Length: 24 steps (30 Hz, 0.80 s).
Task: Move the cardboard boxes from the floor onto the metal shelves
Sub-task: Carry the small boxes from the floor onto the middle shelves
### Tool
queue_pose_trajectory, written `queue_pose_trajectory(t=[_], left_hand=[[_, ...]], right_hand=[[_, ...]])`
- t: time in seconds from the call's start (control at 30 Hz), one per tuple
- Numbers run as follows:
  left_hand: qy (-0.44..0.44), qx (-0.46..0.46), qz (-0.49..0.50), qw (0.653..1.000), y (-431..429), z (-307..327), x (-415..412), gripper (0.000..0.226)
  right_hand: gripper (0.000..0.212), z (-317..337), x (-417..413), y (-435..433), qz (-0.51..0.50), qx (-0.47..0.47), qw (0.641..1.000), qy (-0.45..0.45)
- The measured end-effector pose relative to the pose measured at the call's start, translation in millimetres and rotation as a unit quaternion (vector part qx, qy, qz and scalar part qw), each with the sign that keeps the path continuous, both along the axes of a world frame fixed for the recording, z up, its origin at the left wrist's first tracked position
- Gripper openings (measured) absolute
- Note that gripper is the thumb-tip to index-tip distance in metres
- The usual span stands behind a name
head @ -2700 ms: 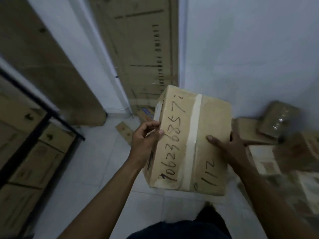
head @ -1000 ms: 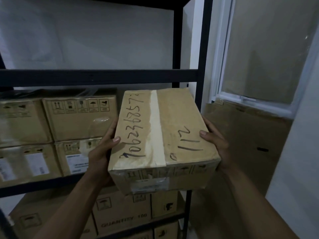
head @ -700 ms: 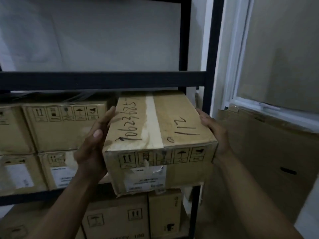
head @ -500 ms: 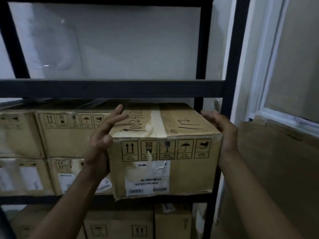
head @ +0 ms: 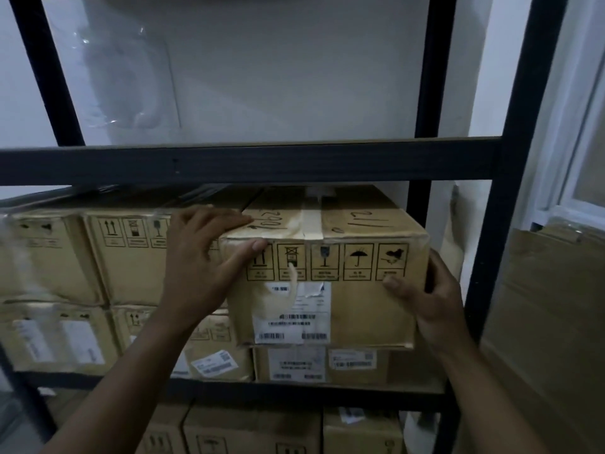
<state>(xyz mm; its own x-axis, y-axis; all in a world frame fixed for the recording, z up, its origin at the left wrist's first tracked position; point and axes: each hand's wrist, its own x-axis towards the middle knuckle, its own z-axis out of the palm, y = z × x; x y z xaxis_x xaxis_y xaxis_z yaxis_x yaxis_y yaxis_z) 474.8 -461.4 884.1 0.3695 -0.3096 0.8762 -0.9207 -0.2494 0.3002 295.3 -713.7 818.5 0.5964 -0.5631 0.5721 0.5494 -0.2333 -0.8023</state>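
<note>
Now the cardboard box [head: 327, 290] sits on the middle tier of the metal shelves [head: 248, 165], at the right end just inside the black upright, resting on top of a lower box [head: 320, 362] that stands on the shelf board. Its front face is turned to the camera, showing a row of printed handling symbols and a white label [head: 291, 316] with barcodes, partly peeled. A strip of pale tape [head: 311, 221] runs along its top between handwritten digits. The left hand [head: 203, 267] has its grip clamped on the box's upper left corner: fingers curled over the top edge, thumb pressed on the front face. The right hand [head: 435, 296] grips the right side, its thumb on the front face near the last symbol and its fingers wrapped round the side, out of sight. Just left of the box, touching or nearly so, stands a stack of similar boxes [head: 131, 257], two high. More boxes [head: 248, 430] fill the tier below. A clear plastic sheet [head: 114, 77] lies on the tier above. Flat cardboard [head: 550, 322] leans beside the shelves at the right, under a window frame [head: 582, 191].
</note>
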Motion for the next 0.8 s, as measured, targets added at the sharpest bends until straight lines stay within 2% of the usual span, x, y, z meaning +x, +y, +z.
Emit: queue_pose_trajectory(t=[0.13,0.27,0.43,0.6,0.8], left_hand=[[-0.046,0.029,0.058,0.997,-3,2,13,0.054],[-0.092,0.06,0.081,0.991,-7,5,28,0.049],[-0.082,0.107,0.107,0.985,-12,5,43,0.045],[-0.082,0.122,0.144,0.979,-18,7,45,0.046],[-0.058,0.117,0.151,0.98,-19,6,31,0.047]], right_hand=[[0.073,-4,14,-1,-0.069,0.006,0.997,0.022],[0.067,-10,23,-2,-0.133,-0.007,0.99,0.046],[0.065,-34,26,-5,-0.154,-0.022,0.984,0.089],[0.046,-52,24,-3,-0.155,-0.038,0.98,0.12],[0.046,-61,18,1,-0.163,-0.048,0.977,0.127]])
